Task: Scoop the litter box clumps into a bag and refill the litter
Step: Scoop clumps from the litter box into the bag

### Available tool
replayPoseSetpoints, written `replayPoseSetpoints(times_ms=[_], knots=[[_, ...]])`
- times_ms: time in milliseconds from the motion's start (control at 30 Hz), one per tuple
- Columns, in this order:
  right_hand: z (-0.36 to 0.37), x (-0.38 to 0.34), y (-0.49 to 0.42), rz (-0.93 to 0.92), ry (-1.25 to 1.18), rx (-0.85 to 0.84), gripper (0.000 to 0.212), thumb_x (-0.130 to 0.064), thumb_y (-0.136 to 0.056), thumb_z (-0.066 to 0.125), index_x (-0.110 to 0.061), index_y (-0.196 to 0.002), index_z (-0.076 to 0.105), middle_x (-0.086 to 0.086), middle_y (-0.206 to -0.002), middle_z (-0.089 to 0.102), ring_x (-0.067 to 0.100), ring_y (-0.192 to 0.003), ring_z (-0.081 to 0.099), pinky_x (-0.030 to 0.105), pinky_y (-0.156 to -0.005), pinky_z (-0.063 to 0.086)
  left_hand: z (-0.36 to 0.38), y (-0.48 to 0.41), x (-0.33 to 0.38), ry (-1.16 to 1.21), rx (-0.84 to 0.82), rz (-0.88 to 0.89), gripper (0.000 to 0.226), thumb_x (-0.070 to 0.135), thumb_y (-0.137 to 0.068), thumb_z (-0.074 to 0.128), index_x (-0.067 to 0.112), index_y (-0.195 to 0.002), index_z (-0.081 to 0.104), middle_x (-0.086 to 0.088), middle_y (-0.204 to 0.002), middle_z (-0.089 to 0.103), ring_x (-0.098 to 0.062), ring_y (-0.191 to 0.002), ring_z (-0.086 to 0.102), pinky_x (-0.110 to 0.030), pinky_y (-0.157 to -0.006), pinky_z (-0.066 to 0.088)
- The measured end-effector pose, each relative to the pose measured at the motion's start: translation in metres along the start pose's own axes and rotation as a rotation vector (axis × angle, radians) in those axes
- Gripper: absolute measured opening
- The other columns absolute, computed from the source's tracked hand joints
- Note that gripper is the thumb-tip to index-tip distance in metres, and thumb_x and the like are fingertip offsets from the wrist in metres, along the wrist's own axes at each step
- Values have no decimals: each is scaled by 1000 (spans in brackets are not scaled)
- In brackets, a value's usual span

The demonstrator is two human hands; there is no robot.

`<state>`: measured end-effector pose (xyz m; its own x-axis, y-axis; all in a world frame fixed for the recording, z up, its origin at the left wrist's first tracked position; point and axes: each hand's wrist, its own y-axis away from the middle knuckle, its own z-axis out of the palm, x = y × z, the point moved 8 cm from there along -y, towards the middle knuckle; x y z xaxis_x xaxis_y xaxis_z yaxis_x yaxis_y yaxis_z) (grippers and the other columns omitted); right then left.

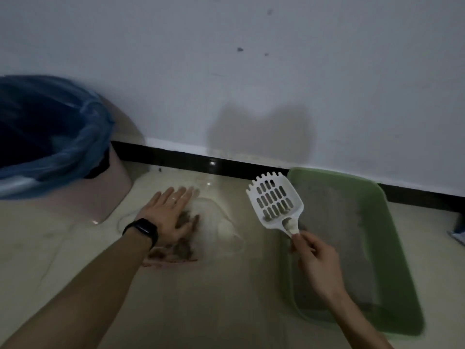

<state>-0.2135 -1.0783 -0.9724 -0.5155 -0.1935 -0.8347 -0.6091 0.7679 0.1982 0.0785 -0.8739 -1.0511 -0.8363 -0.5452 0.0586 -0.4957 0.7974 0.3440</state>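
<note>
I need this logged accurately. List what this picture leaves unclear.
- Head view: bin interior, dark, cut by the left edge.
- Head view: clumps in the clear bag, partly under the left hand.
- Head view: object at right edge, cut off.
- Head view: litter box near end, blurred.

A pale grey-white wall [276, 71] fills the far side, dotted with a few small dark marks [239, 49] and crossed by a soft shadow [259, 132] low down. A glossy black skirting board [201, 161] runs along its foot, meeting a shiny beige floor [226, 298]; the light is dim
</note>
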Motion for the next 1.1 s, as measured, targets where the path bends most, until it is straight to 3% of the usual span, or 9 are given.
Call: replayPoseSetpoints(times_ms=[100, 233, 400, 667, 733, 800, 867, 967, 1100], knots=[[52, -30, 2, -116, 209, -110, 16, -41, -95, 54, -39, -91, 69, -20, -81, 71, -1, -74, 66, 26, -65, 51, 27, 31, -47, 16, -115, -108, 92, 76, -85, 27, 32, -150, -21, 4, -161, -15, -21, -149, -6, -39, -120, -1], [126, -51, 10, -412, 704, -218, 27, -39, -99, 46, -34, -120, 62, -8, -102, 69, 19, -82, 67, 33, -65, 50, 49, 49, -68, 37, -162, -150, 105, 82, -78, 33, 29, -151, -19, 5, -161, -17, -21, -149, -5, -41, -120, -1], [146, -62, 13, -541, 856, -157, 22, -30, -95, 57, -26, -113, 70, -6, -90, 66, 22, -62, 63, 33, -47, 50, 52, 47, -60, 17, -146, -128, 104, 79, -79, 36, 28, -151, -19, 2, -161, -18, -24, -148, -7, -43, -120, -4], [80, -54, -8, -273, 531, -109, 24, -37, -95, 59, -37, -117, 68, -12, -100, 73, 11, -87, 67, 30, -71, 54, 33, 16, -33, 65, -72, -109, 98, 53, -83, 43, 31, -147, -29, 3, -160, -22, -24, -148, -13, -43, -119, -7], [50, -38, -12, -121, 342, -72, 19, -40, -94, 61, -40, -111, 71, -23, -100, 73, -3, -92, 66, 19, -77, 53, 24, 1, -12, 122, -29, -86, 98, 50, -83, 44, 33, -146, -30, 3, -160, -20, -23, -148, -11, -43, -120, -5], [13, -19, -16, -10, 227, 5, 12, -41, -93, 63, -46, -99, 72, -33, -91, 70, -16, -89, 62, 6, -70, 46, 14, -14, 18, 181, 14, -42, 95, 51, -86, 43, 33, -147, -27, 3, -161, -18, -22, -148, -10, -43, -120, -3], [-29, 0, -21, 56, 233, 116, 14, -48, -92, 60, -46, -99, 72, -24, -86, 73, -7, -86, 67, 16, -67, 49, 7, -27, 57, 240, 37, 14, 90, 55, -89, 39, 31, -149, -23, 4, -160, -20, -20, -148, -10, -41, -120, -3], [-80, 26, -38, 122, 434, 202, 34, -55, -95, 48, -40, -117, 69, -2, -100, 76, 24, -97, 69, 30, -72, 47, 3, -39, 125, 351, 77, 86, 82, 62, -92, 28, 30, -150, -20, 10, -158, -22, -13, -147, -12, -36, -118, -6], [-93, 39, -73, 113, 726, 84, 38, -52, -97, 42, -39, -127, 61, 5, -90, 72, 29, -79, 66, 32, -63, 50, 3, -44, 212, 405, 87, 196, 82, 69, -90, 18, 28, -152, -16, 10, -159, -17, -9, -147, -10, -38, -118, -6]])
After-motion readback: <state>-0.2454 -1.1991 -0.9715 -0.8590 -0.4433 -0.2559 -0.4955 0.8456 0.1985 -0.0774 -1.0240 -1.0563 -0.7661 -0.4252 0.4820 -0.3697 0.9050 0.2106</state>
